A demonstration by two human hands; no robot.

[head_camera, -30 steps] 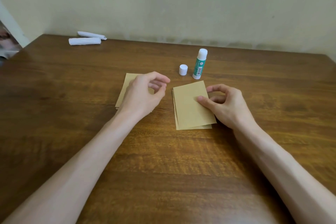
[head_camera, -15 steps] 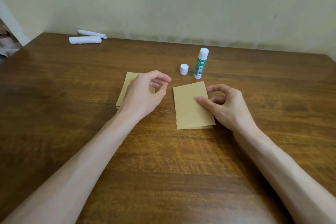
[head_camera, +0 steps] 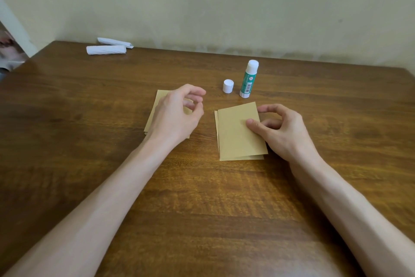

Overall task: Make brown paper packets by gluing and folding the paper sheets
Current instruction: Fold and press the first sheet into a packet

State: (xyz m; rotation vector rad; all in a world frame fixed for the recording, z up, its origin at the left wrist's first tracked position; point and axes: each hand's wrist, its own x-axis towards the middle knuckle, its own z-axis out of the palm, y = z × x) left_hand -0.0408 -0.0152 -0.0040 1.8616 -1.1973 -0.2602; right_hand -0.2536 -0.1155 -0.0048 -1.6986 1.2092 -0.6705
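I see my right hand (head_camera: pixel 280 130) at the folded brown sheet (head_camera: pixel 238 139) mid-table, thumb pressing on top, fingers curled at its right edge. My left hand (head_camera: pixel 175 117) is loosely curled, holding nothing, and covers much of a brown paper stack (head_camera: pixel 155 115). Beyond stand an uncapped glue stick (head_camera: pixel 248 80) and its cap (head_camera: pixel 228 86). White paper rolls (head_camera: pixel 105 49) lie far left on the wooden table (head_camera: pixel 202 209), against a pale wall (head_camera: pixel 224 7).

Left grip (head_camera: pixel 177 117) and right grip (head_camera: pixel 283 134) are bare, forearms (head_camera: pixel 112 198) too.
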